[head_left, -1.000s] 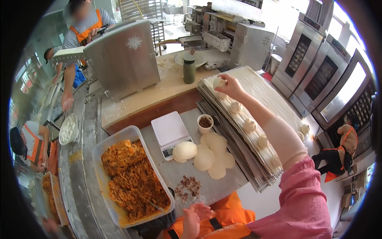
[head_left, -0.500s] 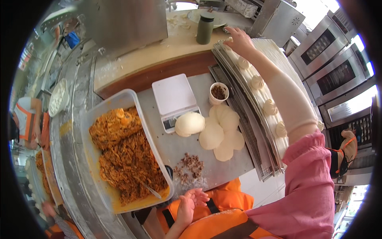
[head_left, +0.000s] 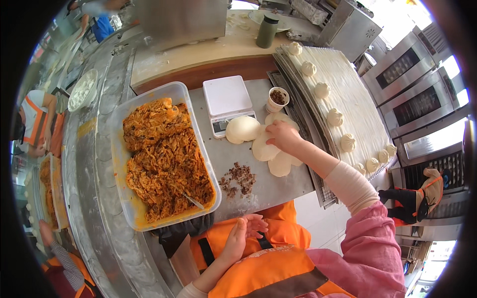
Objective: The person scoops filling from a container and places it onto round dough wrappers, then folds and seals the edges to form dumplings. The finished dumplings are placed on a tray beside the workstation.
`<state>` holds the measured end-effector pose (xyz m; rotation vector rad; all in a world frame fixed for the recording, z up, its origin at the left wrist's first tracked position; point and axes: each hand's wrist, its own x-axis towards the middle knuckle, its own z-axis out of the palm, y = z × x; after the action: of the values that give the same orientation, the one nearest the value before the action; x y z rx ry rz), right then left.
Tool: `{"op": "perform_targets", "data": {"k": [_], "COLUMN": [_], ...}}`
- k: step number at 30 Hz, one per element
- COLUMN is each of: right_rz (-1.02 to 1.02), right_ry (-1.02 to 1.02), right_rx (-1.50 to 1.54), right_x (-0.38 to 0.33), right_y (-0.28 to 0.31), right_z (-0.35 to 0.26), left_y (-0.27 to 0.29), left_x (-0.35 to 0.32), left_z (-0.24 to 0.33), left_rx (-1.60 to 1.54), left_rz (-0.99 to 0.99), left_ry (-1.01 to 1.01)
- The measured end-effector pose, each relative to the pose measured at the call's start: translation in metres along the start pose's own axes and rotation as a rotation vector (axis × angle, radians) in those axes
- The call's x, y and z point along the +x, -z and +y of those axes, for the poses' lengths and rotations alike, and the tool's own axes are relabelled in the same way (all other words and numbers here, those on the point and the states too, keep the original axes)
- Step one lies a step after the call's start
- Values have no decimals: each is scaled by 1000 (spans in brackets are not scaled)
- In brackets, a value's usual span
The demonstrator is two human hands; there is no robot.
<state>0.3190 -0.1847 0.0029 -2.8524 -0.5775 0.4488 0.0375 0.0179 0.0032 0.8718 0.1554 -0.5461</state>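
My right hand [head_left: 282, 136] rests on a stack of flat round dough wrappers [head_left: 271, 151] on the steel counter [head_left: 278, 191], fingers curled on the top wrapper. A round dough ball [head_left: 242, 129] lies just left of it. My left hand [head_left: 243, 233] hovers open and empty above my orange apron, near the counter's front edge. A clear tub of shredded orange-brown filling [head_left: 164, 154] with a utensil in it sits to the left. Shaped buns [head_left: 334, 116] line a wide tray [head_left: 357, 104] on the right.
A small white scale [head_left: 227, 97] and a paper cup of dark filling [head_left: 277, 99] stand behind the wrappers. Loose dark crumbs [head_left: 239, 176] lie on the counter. A green bottle [head_left: 267, 31] is on the wooden board behind. Ovens stand at right; other people work at left.
My right hand has come back from the far end of the bun tray and dropped onto the stack of wrappers. The view has tilted down toward the counter.
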Motion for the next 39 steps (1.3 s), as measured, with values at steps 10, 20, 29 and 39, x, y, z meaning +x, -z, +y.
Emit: {"op": "perform_targets", "data": {"k": [10, 20, 29, 39], "right_rz": [281, 257, -3, 183], "right_ry": [241, 796, 378, 752], "right_rx": [34, 272, 556, 235], "right_x": [-40, -172, -162, -92], "right_y": [-9, -2, -29, 16], "right_z": [-8, -88, -127, -191], "left_y": [0, 0, 1, 51], "left_x": [-5, 18, -4, -73], "left_z": [-7, 3, 7, 8], "left_rx": [9, -352, 508, 242], "left_rz": [23, 87, 284, 351], "left_ry": [16, -43, -362, -151]}}
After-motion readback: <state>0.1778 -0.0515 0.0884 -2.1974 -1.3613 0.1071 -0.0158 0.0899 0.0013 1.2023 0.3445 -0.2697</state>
